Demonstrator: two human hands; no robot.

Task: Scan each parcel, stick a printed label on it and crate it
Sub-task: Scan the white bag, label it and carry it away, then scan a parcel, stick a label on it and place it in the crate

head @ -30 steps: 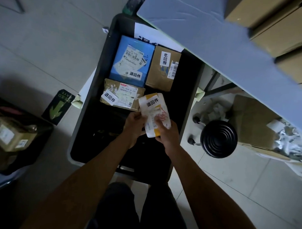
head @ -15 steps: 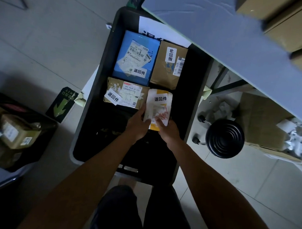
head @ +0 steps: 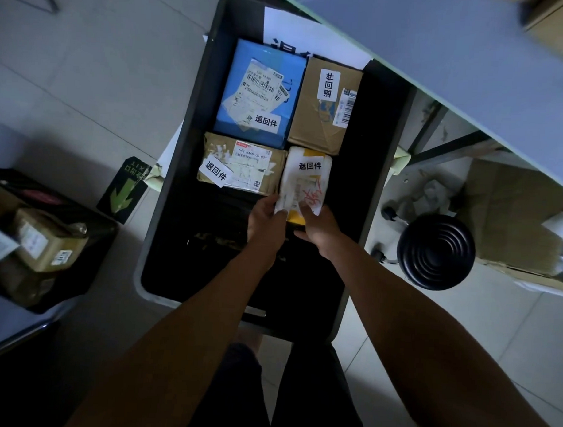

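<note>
A big grey table (head: 438,59) fills the top right corner. Part of it hangs over the far end of a long black crate (head: 179,165) that sits on the tiled floor (head: 87,78). A sheet of white paper (head: 299,32) with dark writing leans at the far end of the crate, half hidden by the table.

Four parcels lie in the far half of the crate, close together. The blue parcel (head: 262,91) is at the back left. A tall brown box (head: 322,103) sits just beside it on the right. A flat brown box (head: 240,164) lies in front of the blue one. Each one has a white label with black writing.

The small white and yellow parcel (head: 307,179) is in front of the tall brown box, touching the flat brown box. Its label (head: 310,165) is on top, and there are red marks below it.

The left hand (head: 267,222) holds the near left corner of this parcel, with the thumb on top. The right hand (head: 318,227) holds the near right edge, fingers curled on it.

A round black stool (head: 435,250) stands to the right of the crate. A dark bin (head: 90,257) with more brown boxes is on the left.
</note>
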